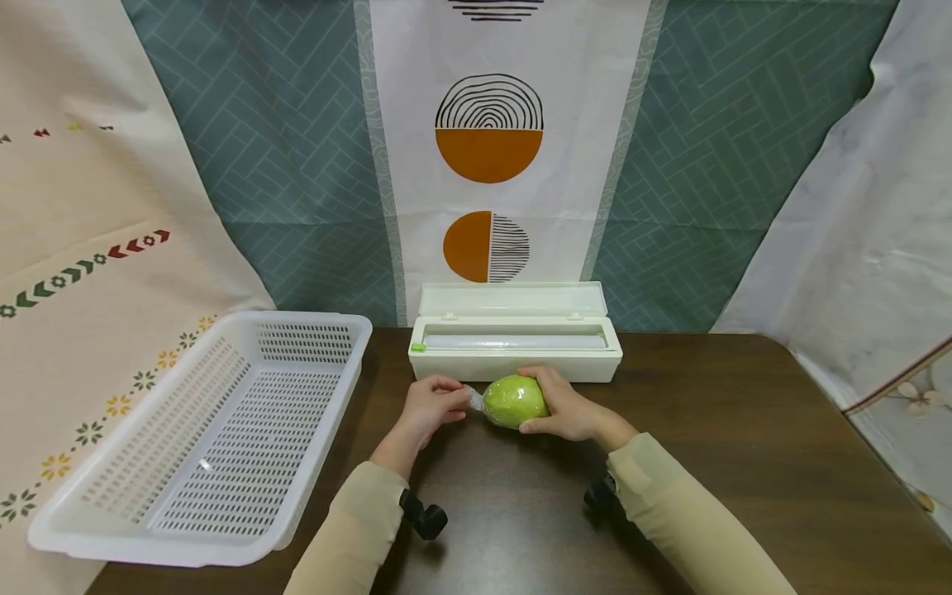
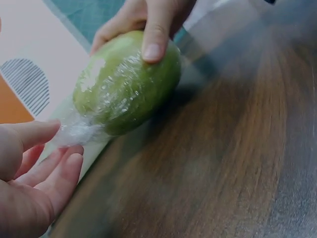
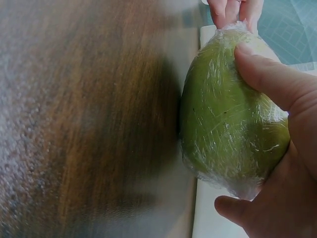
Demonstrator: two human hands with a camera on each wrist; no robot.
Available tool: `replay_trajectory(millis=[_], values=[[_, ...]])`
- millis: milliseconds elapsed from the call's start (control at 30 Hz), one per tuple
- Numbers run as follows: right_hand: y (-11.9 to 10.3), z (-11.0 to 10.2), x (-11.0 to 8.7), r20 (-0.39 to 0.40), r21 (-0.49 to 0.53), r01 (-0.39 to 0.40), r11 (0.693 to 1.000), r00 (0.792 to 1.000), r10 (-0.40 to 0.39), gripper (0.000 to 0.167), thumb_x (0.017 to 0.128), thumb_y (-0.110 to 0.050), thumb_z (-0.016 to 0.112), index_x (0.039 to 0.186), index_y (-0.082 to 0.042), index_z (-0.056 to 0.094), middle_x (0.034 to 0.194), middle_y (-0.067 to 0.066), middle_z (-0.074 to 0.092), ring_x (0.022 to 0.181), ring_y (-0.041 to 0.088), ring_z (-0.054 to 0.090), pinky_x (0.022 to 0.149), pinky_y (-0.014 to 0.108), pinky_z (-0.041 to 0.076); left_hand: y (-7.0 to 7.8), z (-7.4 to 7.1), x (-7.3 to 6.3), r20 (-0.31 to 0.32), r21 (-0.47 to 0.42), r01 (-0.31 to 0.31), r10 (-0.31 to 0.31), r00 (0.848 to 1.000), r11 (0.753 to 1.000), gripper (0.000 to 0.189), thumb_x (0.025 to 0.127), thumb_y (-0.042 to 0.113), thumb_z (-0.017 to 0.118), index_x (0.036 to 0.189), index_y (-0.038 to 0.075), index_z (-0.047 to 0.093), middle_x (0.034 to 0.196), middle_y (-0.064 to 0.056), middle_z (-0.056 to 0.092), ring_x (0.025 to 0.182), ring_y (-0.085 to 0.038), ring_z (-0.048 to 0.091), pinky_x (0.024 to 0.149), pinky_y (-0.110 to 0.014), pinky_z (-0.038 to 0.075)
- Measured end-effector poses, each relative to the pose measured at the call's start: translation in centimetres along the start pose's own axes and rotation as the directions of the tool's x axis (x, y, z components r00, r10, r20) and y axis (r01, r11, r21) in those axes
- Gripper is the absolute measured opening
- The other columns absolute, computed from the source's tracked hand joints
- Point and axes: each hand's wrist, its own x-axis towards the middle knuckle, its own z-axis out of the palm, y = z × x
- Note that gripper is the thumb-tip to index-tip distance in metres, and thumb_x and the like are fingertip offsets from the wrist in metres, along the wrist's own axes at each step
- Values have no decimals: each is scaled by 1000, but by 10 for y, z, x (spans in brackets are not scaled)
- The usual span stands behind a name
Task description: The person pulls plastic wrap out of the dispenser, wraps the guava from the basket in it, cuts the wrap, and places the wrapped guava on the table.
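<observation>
A smooth, green, egg-shaped fruit, much like a mango, is wrapped in shiny, wrinkled cling film. My right hand grips it from the right, with the thumb laid along its side. On the left, the cling film gathers into a twisted tail. My left hand pinches that tail between thumb and fingertips. The fruit is held over the dark table, just in front of a white cling film dispenser. My right palm hides part of the fruit.
The dispenser's lid stands raised, showing the film roll and a small green slider inside. A white slotted basket sits at the left on the wooden table. Patterned cloths hang behind and at both sides.
</observation>
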Motion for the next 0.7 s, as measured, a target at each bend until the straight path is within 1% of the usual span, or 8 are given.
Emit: replay_trajectory(millis=[167,267,333,467,533,600,633,700], values=[[-2,-1,0,4,6,-6,1000,1000,6,79,78,-24,77,138,1,31,133,21,36,120,33,36,99,49,33,-2,3,1,-8,117,-66,67,998,991,30,85,2,67,112,-9,60,98,-18,68,71,-11,65,65,-29,57],[-3,-1,-1,6,9,-8,1000,1000,8,80,78,-23,77,138,1,31,133,21,36,120,34,36,99,49,33,-2,4,0,-13,284,-148,159,987,947,20,85,5,67,102,-6,66,90,-16,67,67,-11,64,62,-27,56],[-4,-1,0,10,7,-8,1000,1000,7,80,78,-23,77,138,0,30,134,21,36,121,33,36,99,49,32,-3,6,-2,0,436,-222,247,969,872,11,85,7,68,92,-1,68,82,-11,66,65,-11,61,60,-25,53],[-4,-1,1,10,-6,-3,1000,1000,3,80,79,-25,77,139,-1,30,135,20,36,121,33,36,99,49,33,-4,10,-6,92,690,-371,433,897,622,8,85,10,67,78,6,64,75,-5,61,65,-12,54,57,-24,46],[-4,-1,1,8,-7,-3,1000,1000,3,80,79,-25,77,139,-1,30,134,20,36,121,33,36,99,49,33,-5,11,-8,134,731,-408,471,872,548,10,86,10,66,78,7,62,75,-5,59,67,-14,52,59,-25,45],[-3,0,1,5,-8,-6,1000,1000,6,80,78,-25,77,139,-1,30,134,20,37,120,33,37,99,49,33,-5,11,-8,147,723,-410,457,877,555,9,86,11,66,80,7,62,77,-5,60,69,-14,53,61,-25,46],[-3,0,0,4,-7,-9,1000,1000,9,80,78,-25,77,139,-2,31,134,20,37,120,33,36,99,48,33,-5,10,-9,143,699,-400,432,891,593,8,86,12,66,81,6,62,79,-5,61,71,-14,55,62,-25,47],[-1,0,0,2,-12,-9,1000,1000,9,80,78,-26,77,139,-2,31,134,20,37,121,33,36,99,48,33,-5,6,-8,136,608,-358,351,926,708,10,87,13,65,86,4,65,82,-9,65,72,-15,60,62,-27,51]])
